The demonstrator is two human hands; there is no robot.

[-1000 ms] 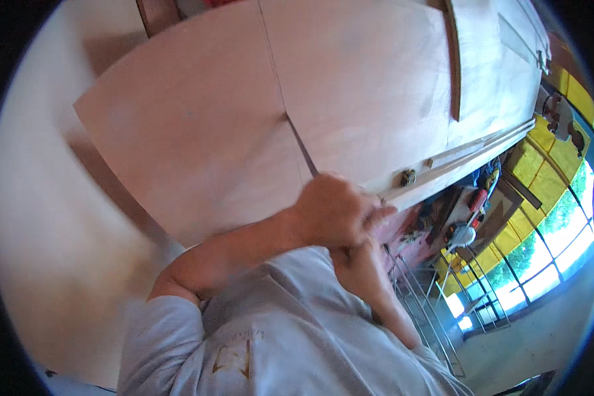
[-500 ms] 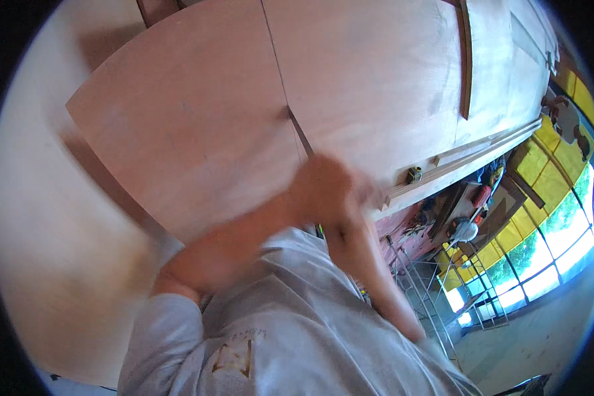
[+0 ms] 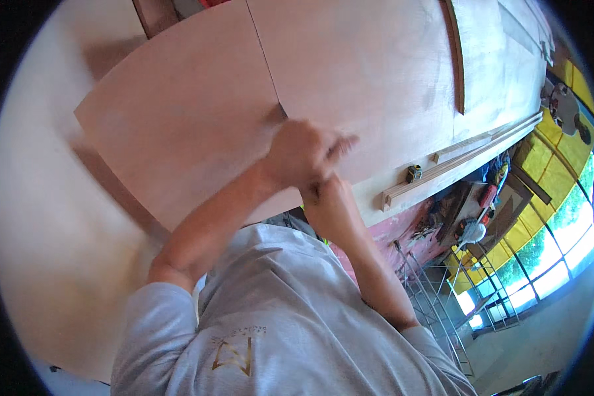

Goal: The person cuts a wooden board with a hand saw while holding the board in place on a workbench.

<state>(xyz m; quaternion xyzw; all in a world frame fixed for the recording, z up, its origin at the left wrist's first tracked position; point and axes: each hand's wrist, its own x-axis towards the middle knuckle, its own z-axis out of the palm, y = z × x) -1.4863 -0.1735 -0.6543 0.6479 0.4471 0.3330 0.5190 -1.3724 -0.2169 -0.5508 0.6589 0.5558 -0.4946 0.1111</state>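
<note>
A broad reddish plywood sheet point(image 3: 185, 112) lies before me, with a thin dark cut line running from its far edge toward my hands. A short stretch of a handsaw's dark blade point(image 3: 282, 112) shows where that line ends. My left hand point(image 3: 300, 153) is closed over the saw's near end, with finger ends pointing right. Just below and touching it, my right hand point(image 3: 331, 203) is closed in a fist on the same saw. The saw's handle is hidden inside my hands.
Long wooden strips point(image 3: 462, 160) lie along the sheet's right side, beside a tape measure point(image 3: 413, 173). Another narrow strip point(image 3: 457, 63) rests across the wood farther up. Metal scaffold frames point(image 3: 435, 297) and yellow sheeting point(image 3: 515, 228) stand at the right.
Both hands have moved up and slightly left along the cut, away from my body. Less of the saw blade shows beyond them now.
</note>
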